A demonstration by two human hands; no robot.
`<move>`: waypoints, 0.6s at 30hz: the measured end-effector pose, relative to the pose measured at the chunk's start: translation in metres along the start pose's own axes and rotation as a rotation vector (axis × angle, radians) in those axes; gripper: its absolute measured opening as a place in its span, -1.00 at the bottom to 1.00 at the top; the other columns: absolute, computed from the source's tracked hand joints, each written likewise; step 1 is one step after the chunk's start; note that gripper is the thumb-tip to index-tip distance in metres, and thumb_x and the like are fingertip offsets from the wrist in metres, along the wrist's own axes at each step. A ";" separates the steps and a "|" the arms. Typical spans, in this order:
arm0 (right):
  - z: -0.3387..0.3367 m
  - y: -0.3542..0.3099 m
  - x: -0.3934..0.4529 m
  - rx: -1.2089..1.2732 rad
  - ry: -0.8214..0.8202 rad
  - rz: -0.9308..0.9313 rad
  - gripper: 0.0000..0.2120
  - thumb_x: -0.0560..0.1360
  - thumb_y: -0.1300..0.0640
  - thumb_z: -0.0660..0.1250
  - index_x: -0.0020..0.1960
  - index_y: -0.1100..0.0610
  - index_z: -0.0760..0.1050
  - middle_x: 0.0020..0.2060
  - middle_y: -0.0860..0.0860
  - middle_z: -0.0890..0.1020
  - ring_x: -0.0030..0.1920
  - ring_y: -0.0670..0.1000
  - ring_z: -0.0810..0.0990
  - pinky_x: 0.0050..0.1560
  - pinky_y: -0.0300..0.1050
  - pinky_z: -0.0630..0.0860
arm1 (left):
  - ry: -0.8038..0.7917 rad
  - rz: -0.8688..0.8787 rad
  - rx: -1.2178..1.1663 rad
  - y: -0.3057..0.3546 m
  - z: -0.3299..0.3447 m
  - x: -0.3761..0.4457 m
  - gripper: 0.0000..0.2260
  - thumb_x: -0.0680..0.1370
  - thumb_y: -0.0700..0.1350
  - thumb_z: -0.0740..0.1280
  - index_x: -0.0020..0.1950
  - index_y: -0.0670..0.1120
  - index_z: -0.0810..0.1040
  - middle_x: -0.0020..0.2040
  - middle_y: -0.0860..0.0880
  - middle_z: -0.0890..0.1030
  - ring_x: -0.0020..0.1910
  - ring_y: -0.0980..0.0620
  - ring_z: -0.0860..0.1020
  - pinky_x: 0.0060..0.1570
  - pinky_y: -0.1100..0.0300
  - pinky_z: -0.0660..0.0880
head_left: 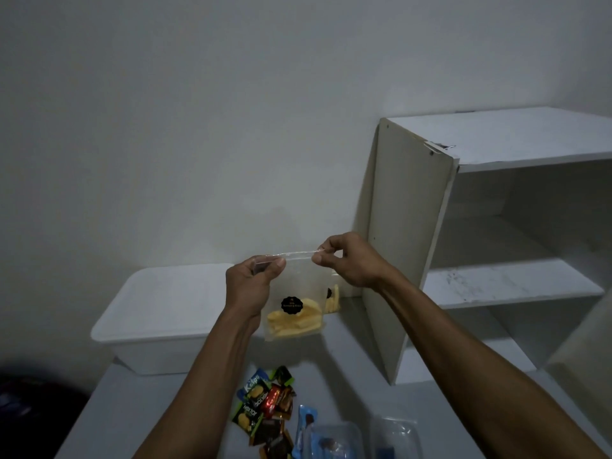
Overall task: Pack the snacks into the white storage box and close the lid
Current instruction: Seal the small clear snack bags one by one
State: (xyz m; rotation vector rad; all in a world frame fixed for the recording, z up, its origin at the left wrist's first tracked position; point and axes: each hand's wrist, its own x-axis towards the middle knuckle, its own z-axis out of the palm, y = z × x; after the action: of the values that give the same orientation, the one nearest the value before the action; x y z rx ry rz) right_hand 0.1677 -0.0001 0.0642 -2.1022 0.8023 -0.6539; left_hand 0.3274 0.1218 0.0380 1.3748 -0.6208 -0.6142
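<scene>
Clear bag (pixel 294 293) of chips, mid-frame, top pinched by left hand (pixel 251 286) and right hand (pixel 351 260); sealing seems underway, box (pixel 159 313) lid needs lifting next

Only the two arms of the person are visible, from the lower edge of the picture up to the hands. Both forearms are bare: no sleeve reaches into view on either side. The left hand (pixel 251 286) wears no glove, no ring and no bracelet that can be seen, and its wrist has no watch. The right hand (pixel 351 260) is the same, uncovered, with a plain wrist. The forearms are slim and long, and the tendons and knuckles show slightly. The nails look short, although the dim light hides the finer details.
</scene>
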 end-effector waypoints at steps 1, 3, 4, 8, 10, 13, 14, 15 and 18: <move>0.001 0.000 0.000 0.015 0.018 0.007 -0.83 0.51 0.00 0.43 -0.11 0.12 0.63 -0.10 -0.09 0.67 -0.04 -0.11 0.62 -0.03 -0.13 0.51 | 0.000 -0.002 -0.004 0.001 0.000 0.000 -0.94 0.42 -0.20 0.51 -0.16 -0.07 0.67 -0.17 -0.04 0.68 -0.13 -0.01 0.59 0.00 0.08 0.53; 0.002 0.001 -0.001 0.063 0.057 0.027 -0.84 0.49 -0.03 0.46 -0.17 0.06 0.63 -0.12 -0.07 0.68 -0.04 -0.08 0.62 0.00 -0.10 0.53 | 0.001 0.000 -0.015 0.004 0.002 0.000 -0.94 0.43 -0.21 0.50 -0.15 -0.09 0.66 -0.18 -0.03 0.68 -0.16 0.03 0.59 0.01 0.10 0.53; 0.001 0.002 -0.002 0.101 0.067 0.040 -0.85 0.48 -0.02 0.47 -0.20 0.04 0.62 -0.13 -0.06 0.69 -0.04 -0.09 0.62 0.01 -0.11 0.51 | 0.001 -0.001 -0.020 0.005 0.002 0.001 -0.94 0.43 -0.22 0.50 -0.16 -0.09 0.66 -0.19 -0.02 0.67 -0.17 0.05 0.59 -0.01 0.12 0.51; 0.001 0.002 -0.006 0.149 0.093 0.059 -0.88 0.47 0.00 0.47 -0.19 0.02 0.61 -0.09 -0.04 0.70 -0.01 -0.08 0.63 -0.01 -0.16 0.49 | -0.001 -0.024 -0.039 0.003 -0.001 0.002 -0.93 0.42 -0.21 0.51 -0.17 -0.07 0.66 -0.19 -0.02 0.68 -0.15 0.03 0.59 -0.02 0.11 0.50; 0.007 0.006 -0.003 0.168 0.090 0.079 -0.88 0.46 0.00 0.49 -0.16 0.04 0.64 -0.11 -0.04 0.71 -0.04 -0.09 0.64 -0.02 -0.17 0.51 | 0.017 -0.051 -0.043 -0.004 -0.003 0.006 -0.93 0.42 -0.19 0.51 -0.17 -0.06 0.67 -0.17 -0.03 0.69 -0.11 0.00 0.60 0.00 0.08 0.51; 0.008 0.010 -0.005 0.271 0.106 0.101 -0.89 0.43 0.04 0.52 -0.18 0.07 0.66 -0.17 -0.05 0.73 -0.12 -0.16 0.66 -0.04 -0.18 0.51 | 0.004 -0.056 -0.057 -0.005 -0.002 0.005 -0.93 0.41 -0.19 0.52 -0.17 -0.06 0.67 -0.18 -0.03 0.68 -0.12 0.02 0.60 -0.04 0.12 0.47; 0.007 0.012 -0.006 0.292 0.111 0.102 -0.89 0.43 0.05 0.52 -0.18 0.07 0.65 -0.17 -0.04 0.73 -0.13 -0.15 0.67 -0.04 -0.18 0.52 | -0.001 -0.057 -0.061 -0.004 -0.001 0.006 -0.93 0.41 -0.19 0.52 -0.17 -0.07 0.67 -0.18 -0.03 0.68 -0.12 0.03 0.60 -0.04 0.12 0.46; 0.007 0.013 -0.008 0.303 0.115 0.100 -0.88 0.43 0.04 0.52 -0.18 0.08 0.65 -0.18 -0.03 0.73 -0.13 -0.14 0.68 -0.05 -0.18 0.52 | -0.006 -0.057 -0.063 -0.003 0.000 0.006 -0.93 0.41 -0.19 0.52 -0.17 -0.07 0.67 -0.18 -0.03 0.68 -0.12 0.03 0.60 -0.04 0.13 0.46; 0.006 0.012 -0.008 0.269 0.123 0.085 -0.84 0.43 0.00 0.52 -0.17 0.10 0.66 -0.17 -0.03 0.73 -0.08 -0.12 0.68 -0.04 -0.21 0.53 | -0.002 -0.071 -0.064 -0.003 0.000 0.007 -0.93 0.41 -0.20 0.52 -0.18 -0.07 0.67 -0.18 -0.04 0.68 -0.10 -0.01 0.61 -0.01 0.09 0.48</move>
State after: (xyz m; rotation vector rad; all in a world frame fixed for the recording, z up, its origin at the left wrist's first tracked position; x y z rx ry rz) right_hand 0.1626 0.0025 0.0495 -1.7901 0.8173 -0.8038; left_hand 0.3319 0.1164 0.0355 1.3409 -0.5517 -0.6866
